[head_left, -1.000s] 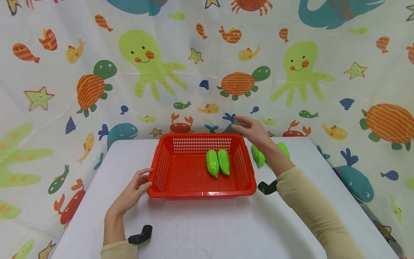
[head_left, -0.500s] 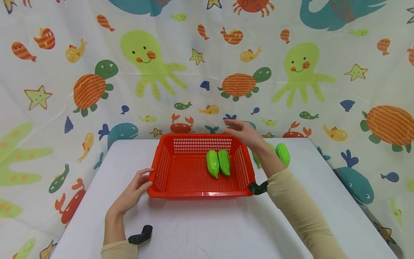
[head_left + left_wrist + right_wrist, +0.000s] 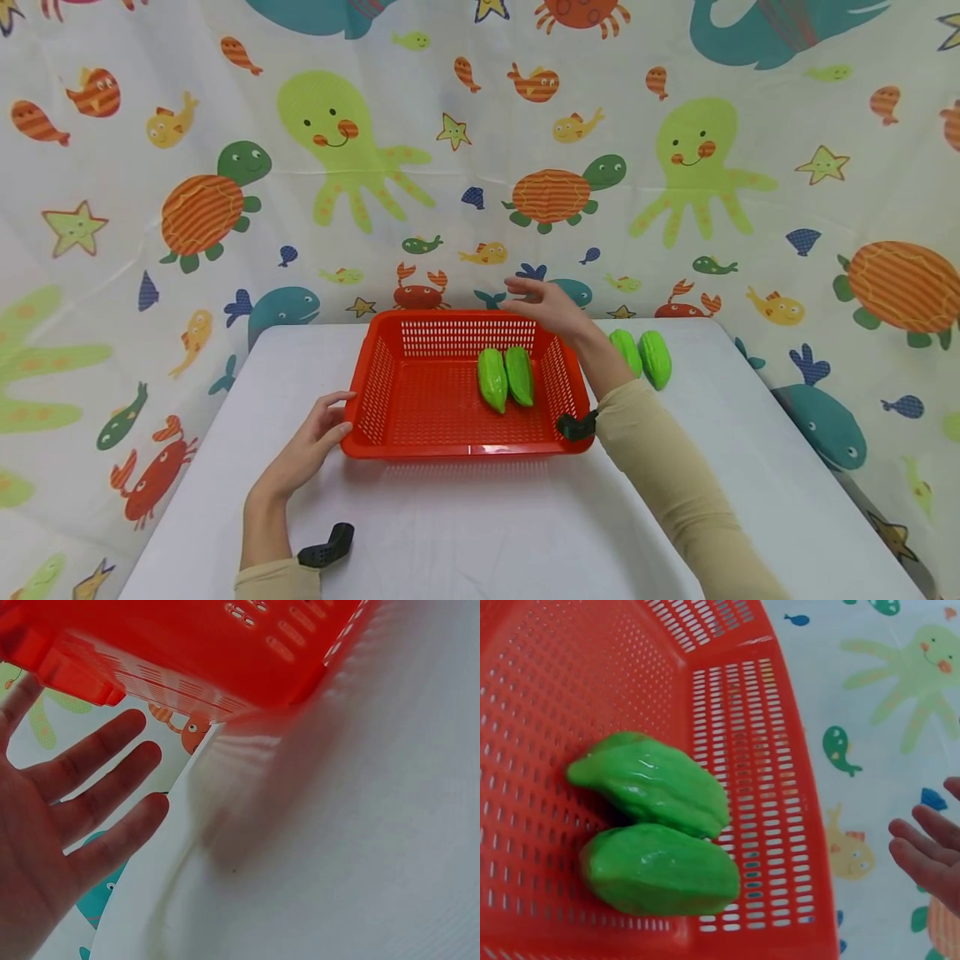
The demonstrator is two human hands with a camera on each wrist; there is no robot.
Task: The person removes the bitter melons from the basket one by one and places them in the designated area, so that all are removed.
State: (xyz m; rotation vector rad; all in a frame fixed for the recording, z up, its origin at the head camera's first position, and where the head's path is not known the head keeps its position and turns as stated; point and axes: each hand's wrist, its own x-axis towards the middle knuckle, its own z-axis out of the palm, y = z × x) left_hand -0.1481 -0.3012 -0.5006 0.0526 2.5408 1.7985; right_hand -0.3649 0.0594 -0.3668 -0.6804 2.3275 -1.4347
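Left of centre, the loose-fingered left hand (image 3: 303, 446) touches the red basket (image 3: 435, 408) holding two green vegetables (image 3: 492, 382); right of centre, the right hand (image 3: 553, 310) hangs relaxed, empty.

The left hand (image 3: 303, 448) splays its fingers; the right hand (image 3: 557, 310) hovers.

The white bench (image 3: 465, 533) carries a red slotted basket (image 3: 468, 451) and, right of it, two green vegetables (image 3: 656, 360) side by side.
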